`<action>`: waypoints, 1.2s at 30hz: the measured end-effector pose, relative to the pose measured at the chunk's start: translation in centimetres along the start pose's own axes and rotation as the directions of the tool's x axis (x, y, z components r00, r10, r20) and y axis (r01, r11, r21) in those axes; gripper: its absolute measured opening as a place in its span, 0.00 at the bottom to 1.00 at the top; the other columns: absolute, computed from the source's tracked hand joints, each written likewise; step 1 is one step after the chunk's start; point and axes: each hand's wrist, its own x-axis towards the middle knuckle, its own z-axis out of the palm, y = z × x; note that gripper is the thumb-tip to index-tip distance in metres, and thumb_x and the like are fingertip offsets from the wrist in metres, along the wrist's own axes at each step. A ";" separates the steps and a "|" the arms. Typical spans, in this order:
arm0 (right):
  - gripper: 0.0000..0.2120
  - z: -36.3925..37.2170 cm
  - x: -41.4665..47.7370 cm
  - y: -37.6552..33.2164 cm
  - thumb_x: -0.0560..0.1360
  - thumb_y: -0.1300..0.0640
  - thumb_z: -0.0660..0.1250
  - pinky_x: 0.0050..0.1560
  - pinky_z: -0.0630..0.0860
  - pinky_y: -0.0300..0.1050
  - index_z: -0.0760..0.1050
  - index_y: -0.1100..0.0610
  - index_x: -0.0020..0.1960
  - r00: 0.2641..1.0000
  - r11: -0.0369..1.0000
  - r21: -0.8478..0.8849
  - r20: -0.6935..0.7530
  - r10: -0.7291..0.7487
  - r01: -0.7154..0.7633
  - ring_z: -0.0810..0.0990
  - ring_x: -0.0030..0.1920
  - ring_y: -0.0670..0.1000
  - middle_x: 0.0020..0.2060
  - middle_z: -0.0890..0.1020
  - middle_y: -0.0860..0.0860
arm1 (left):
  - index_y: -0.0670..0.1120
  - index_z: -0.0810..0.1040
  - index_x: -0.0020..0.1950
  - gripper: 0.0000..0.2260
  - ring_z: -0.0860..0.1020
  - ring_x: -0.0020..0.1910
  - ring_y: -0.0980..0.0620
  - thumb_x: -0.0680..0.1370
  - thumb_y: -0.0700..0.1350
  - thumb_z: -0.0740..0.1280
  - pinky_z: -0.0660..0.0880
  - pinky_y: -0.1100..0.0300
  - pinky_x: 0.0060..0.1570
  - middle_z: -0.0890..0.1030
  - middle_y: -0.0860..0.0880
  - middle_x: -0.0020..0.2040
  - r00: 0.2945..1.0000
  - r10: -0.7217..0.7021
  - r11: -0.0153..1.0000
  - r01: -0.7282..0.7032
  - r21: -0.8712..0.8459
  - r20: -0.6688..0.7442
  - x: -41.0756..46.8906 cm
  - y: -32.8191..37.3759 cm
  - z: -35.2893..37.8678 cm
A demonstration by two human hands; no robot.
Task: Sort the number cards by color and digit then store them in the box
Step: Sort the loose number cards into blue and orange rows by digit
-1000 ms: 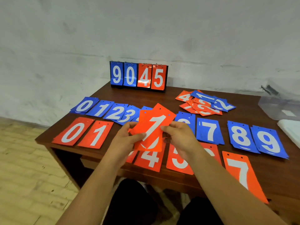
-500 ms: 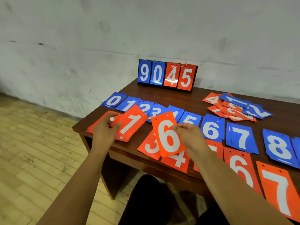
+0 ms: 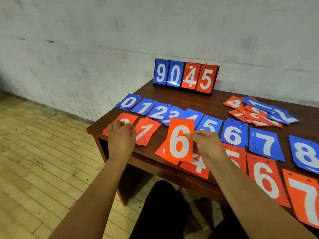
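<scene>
Over table, right hand pinches orange 6.

We count one raised red 6; nine blue piles, 0–8; seven red piles (one digit hidden behind it); one flip stand showing four cards; one mixed heap.

Left hand palm-down, right hand pinching orange 6 card

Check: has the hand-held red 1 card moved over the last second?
Yes. The red 1 card went left, from above the red 4 card down onto the table beside the red 0 card.
</scene>
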 end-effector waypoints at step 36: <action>0.09 -20.3 -3.2 6.6 0.74 0.56 0.70 0.42 0.77 0.45 0.81 0.62 0.49 0.860 0.806 -0.577 -0.471 -0.197 -0.131 0.80 0.43 0.52 0.41 0.82 0.54 | 0.51 0.73 0.71 0.19 0.69 0.68 0.52 0.80 0.52 0.63 0.68 0.55 0.68 0.72 0.52 0.69 0.360 0.777 0.596 -0.684 -0.421 0.516 -9.6 20.8 4.8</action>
